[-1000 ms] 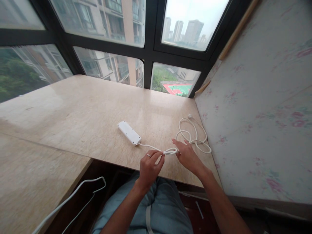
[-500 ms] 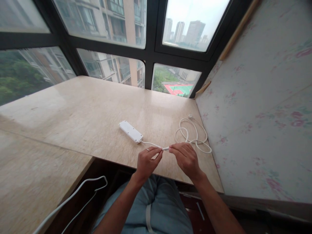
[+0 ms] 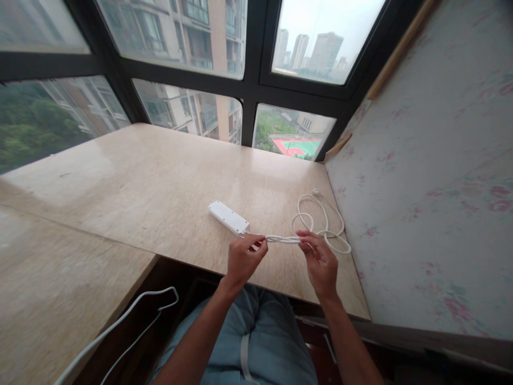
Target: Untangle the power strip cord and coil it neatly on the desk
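Observation:
Between my two hands a white power cord [image 3: 282, 239] is stretched, several strands lying side by side. My left hand [image 3: 245, 259] pinches its left end, close to the power strip. Fingertips of my right hand [image 3: 321, 259] pinch the right end of the folded length. The white power strip [image 3: 229, 217] lies on the stone ledge with its screwed side up, just beyond my left hand. Past my right hand, the rest of the cord lies in loose loops [image 3: 326, 233] near the wall, its plug [image 3: 316, 192] at the far end.
The beige stone ledge [image 3: 168, 176] runs up to dark-framed windows [image 3: 250, 96]. On the right stands a floral-papered wall [image 3: 433, 214]. Another white cable [image 3: 132, 310] hangs over a dark gap at lower left. My legs [image 3: 260, 331] are below the ledge's front edge.
My right hand has moved right, away from the left, and a folded bundle of cord now shows between them. The power strip has shifted a little to the right in view.

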The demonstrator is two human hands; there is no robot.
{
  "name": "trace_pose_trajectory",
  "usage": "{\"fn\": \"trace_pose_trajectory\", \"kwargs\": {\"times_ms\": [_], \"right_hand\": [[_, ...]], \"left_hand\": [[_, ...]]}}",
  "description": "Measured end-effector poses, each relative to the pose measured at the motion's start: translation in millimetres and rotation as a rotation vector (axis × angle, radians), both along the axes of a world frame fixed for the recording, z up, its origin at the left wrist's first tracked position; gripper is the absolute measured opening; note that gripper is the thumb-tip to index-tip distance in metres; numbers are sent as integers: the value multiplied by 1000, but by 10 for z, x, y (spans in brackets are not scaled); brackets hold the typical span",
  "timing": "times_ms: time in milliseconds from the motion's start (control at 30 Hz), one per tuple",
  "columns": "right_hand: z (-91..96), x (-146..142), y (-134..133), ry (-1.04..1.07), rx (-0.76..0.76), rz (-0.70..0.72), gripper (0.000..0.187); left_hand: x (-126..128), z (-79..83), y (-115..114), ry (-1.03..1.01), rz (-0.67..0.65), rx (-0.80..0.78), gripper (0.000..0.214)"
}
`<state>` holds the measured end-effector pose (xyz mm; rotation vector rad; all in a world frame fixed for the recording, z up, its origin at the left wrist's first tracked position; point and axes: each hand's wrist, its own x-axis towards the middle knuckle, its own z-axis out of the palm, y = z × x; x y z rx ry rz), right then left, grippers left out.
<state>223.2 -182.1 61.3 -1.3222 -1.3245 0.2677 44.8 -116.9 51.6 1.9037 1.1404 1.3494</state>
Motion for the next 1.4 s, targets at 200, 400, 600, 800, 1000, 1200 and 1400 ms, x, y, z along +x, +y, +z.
{"fn": "trace_pose_trajectory", "kwargs": {"times_ms": [200, 400, 600, 800, 1000, 1200, 1400], "right_hand": [[215, -21, -12, -583, 55, 151, 36], [248, -129, 247, -883, 84, 140, 26], [180, 52, 324, -899, 170, 181, 25], [110, 121, 259, -690, 199, 76, 18], [-105, -50, 210, -168, 221, -345, 14], [-138, -25, 73, -162, 112, -305, 12], [-52, 44, -85, -481, 153, -119, 16]], "left_hand": [[28, -34, -13, -21, -24, -23, 10], [14, -18, -5, -55, -33, -60, 7], [-12, -42, 9, -90, 11, -176, 7], [-33, -88, 10, -142, 88, -275, 10], [-21, -35, -6, -145, 109, -271, 11], [7, -64, 4, -123, 93, -222, 9], [-18, -201, 40, -86, 101, -232, 8]]}}
